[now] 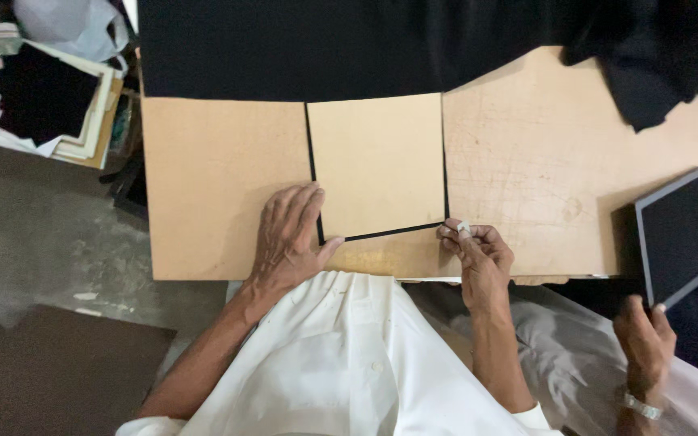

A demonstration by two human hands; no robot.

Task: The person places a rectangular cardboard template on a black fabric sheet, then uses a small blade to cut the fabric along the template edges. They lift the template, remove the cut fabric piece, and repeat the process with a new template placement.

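A square tan board (377, 161) lies on black cloth (349, 44) spread over the wooden table (543, 178); a thin black strip shows along the board's left and lower edges. My left hand (288, 238) lies flat on a larger brown board (220, 186), thumb against the square board's lower left corner. My right hand (478, 254) pinches a small pale object (464, 229) at the square board's lower right corner.
Another person's hand (644, 339) with a wristwatch holds a dark framed panel (674, 234) at the right. Black fabric is bunched at the top right. A stack of boards and papers (42, 97) sits at the upper left. A brown sheet (58, 371) lies on the floor.
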